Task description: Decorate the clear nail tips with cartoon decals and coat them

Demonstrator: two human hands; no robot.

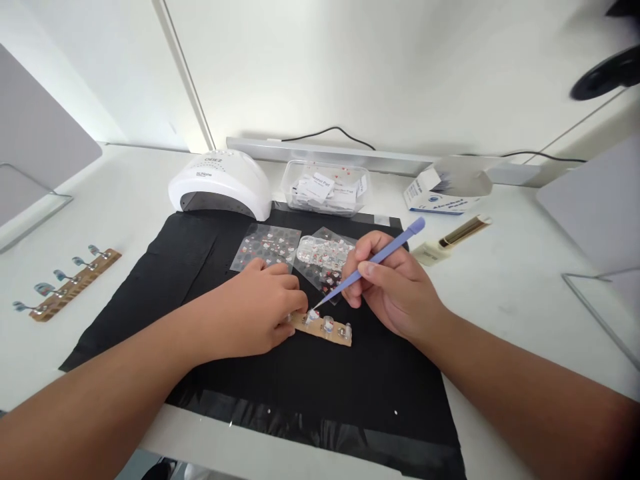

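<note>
A brown cardboard strip (pixel 327 331) carrying clear nail tips lies on a black mat (pixel 310 387). My left hand (pixel 255 307) presses down on the strip's left end, covering part of it. My right hand (pixel 395 283) grips a lilac stick tool (pixel 380 257) like a pen, and its tip touches a nail tip on the strip. Just behind the hands lie two clear sticker sheets (pixel 267 245) with small red and white figures.
A white nail lamp (pixel 220 183) stands at the mat's far left corner. Behind are a clear tub of wipes (pixel 325 187), a blue-and-white box (pixel 435 197) and a gold-capped bottle (pixel 453 239) lying down. Another strip of painted tips (pixel 70 283) rests at the left.
</note>
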